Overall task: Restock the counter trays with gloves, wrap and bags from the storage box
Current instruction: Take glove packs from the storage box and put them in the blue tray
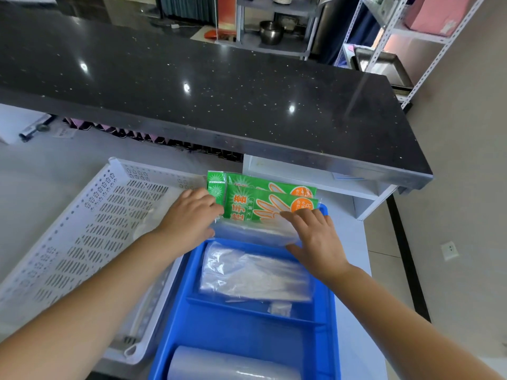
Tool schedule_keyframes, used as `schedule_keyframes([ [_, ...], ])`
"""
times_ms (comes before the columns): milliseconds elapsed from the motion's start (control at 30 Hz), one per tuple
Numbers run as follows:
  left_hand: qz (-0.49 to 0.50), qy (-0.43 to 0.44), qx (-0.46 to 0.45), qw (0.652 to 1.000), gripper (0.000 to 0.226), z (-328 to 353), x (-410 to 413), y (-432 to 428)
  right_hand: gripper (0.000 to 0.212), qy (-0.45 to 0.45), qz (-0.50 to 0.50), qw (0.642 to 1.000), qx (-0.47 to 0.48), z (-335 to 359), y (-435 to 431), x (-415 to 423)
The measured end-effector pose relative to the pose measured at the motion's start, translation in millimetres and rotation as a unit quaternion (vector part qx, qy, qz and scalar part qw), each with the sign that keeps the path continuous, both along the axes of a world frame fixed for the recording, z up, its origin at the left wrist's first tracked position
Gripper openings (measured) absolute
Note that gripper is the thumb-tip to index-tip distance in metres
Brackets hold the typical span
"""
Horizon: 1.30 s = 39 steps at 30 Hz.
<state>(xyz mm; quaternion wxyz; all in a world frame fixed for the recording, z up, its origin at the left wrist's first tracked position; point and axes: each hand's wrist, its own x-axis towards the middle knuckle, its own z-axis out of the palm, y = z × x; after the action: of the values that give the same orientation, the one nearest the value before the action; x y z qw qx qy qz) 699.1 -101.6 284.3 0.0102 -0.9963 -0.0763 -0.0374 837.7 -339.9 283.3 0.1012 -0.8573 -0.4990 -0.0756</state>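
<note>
**One roll, one bag pack and two glove packs in one blue tray**

Nearest lies one clear roll (233,364), in the near compartment of the blue tray (330,311). To its left, just beside it, stands one white perforated basket (82,229). One flat pack of clear bags (255,272) lies in a middle compartment. Two green glove packs (263,204) stand upright in the far compartment; more green corners show behind them, and I cannot count those. The left hand (192,212) bends over their left edge with its fingertips hidden, so I cannot tell its grip. The right hand (315,234) rests flat on the front one, fingers straight and apart.
</note>
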Motion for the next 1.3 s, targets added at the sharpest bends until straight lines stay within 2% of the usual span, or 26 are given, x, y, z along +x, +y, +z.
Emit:
schedule_keyframes([
  [133,-0.013,-0.007,0.001,1.000,0.014,-0.6,10.9,-5.6,0.047,0.008,0.048,0.999,0.012,-7.2,7.0,1.7],
  [233,-0.034,0.009,0.010,0.999,0.011,-2.0,22.8,-9.8,0.039,-0.014,0.035,0.999,0.001,-8.0,10.4,7.1],
  [333,-0.044,0.033,0.028,0.998,0.011,-2.8,30.7,-11.1,0.043,-0.019,0.036,0.998,-0.051,-6.9,10.3,12.2],
  [467,-0.042,0.061,0.053,0.996,0.018,-2.5,32.6,-9.6,0.062,0.057,0.032,0.991,-0.115,-6.0,2.3,17.7],
  [533,-0.037,0.066,0.044,0.996,0.024,-1.2,28.2,-6.0,0.057,0.078,0.013,0.992,-0.101,-3.6,-2.6,17.8],
  [600,-0.028,0.063,0.012,0.998,0.034,0.4,22.5,-3.8,0.042,0.055,0.008,0.997,-0.061,-0.8,-4.6,15.0],
  [700,0.018,-0.007,-0.088,0.996,0.042,6.9,21.3,-6.9,0.021,0.001,-0.010,0.998,0.069,2.2,-1.0,18.0],
  [767,0.041,-0.082,-0.107,0.990,0.046,10.1,30.2,-9.8,0.020,-0.030,-0.048,0.992,0.115,6.0,6.2,25.4],
  [833,0.057,-0.088,-0.087,0.991,0.061,10.5,40.5,-13.0,0.026,-0.037,-0.110,0.986,0.121,6.3,14.0,34.6],
  [967,0.039,-0.034,-0.039,0.998,0.079,-1.2,55.5,-17.8,0.035,0.010,-0.189,0.974,0.126,1.0,24.6,45.2],
  [1067,0.032,-0.027,-0.047,0.998,0.070,-7.8,61.2,-20.3,0.035,0.094,-0.211,0.959,0.164,-4.2,27.9,50.5],
  [1167,0.017,-0.021,-0.073,0.997,0.060,-7.8,62.5,-23.7,0.029,0.249,-0.278,0.903,0.215,-3.1,31.8,57.5],
  [1233,0.010,-0.039,-0.105,0.994,0.054,-3.4,60.6,-23.3,0.027,0.276,-0.295,0.884,0.237,-2.8,29.5,63.0],
  [1300,0.012,-0.066,-0.127,0.990,0.050,4.6,54.7,-21.9,0.026,0.273,-0.288,0.885,0.242,-2.6,24.4,66.9],
])
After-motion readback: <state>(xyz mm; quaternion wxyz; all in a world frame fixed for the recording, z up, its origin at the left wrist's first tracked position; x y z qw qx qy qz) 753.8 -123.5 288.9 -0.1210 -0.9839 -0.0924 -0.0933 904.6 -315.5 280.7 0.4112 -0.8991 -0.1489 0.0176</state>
